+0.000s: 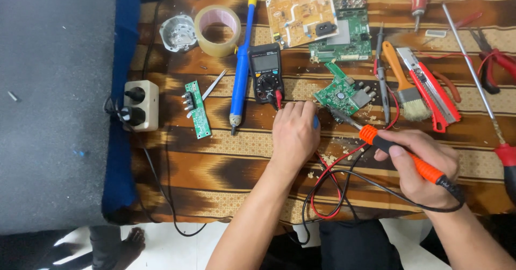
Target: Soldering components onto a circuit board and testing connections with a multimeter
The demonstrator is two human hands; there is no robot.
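Head view shows me the small green circuit board point(342, 94) lying on the brown patterned cloth point(226, 162), just far of both hands and a little right of the middle. The right hand point(422, 165) is closed around the orange and black soldering iron point(400, 153), held like a pen, and its metal tip reaches to the near left edge of this board. The left hand point(294, 133) rests flat-curled on the cloth just left of the board; its fingers are bent over something small and blue, but I cannot tell what it is or if it is really gripped.

To do this step well, I judge the tip should stay steady on one joint only, with the left hand bracing near the board so it does not slide, and the red and black leads point(328, 189) kept away from the hot tip.

Just left of the left hand stands the black multimeter point(266, 71), then a blue tool point(242, 60) with a yellow end, and a narrow green strip board point(197, 110). Far side has a tape roll point(217, 30) and two bigger boards point(322, 20). At right lie a brush point(404, 84), a red utility knife point(434, 90) and pliers point(494, 60). At far left a power socket block point(141, 105) sits on the cloth edge
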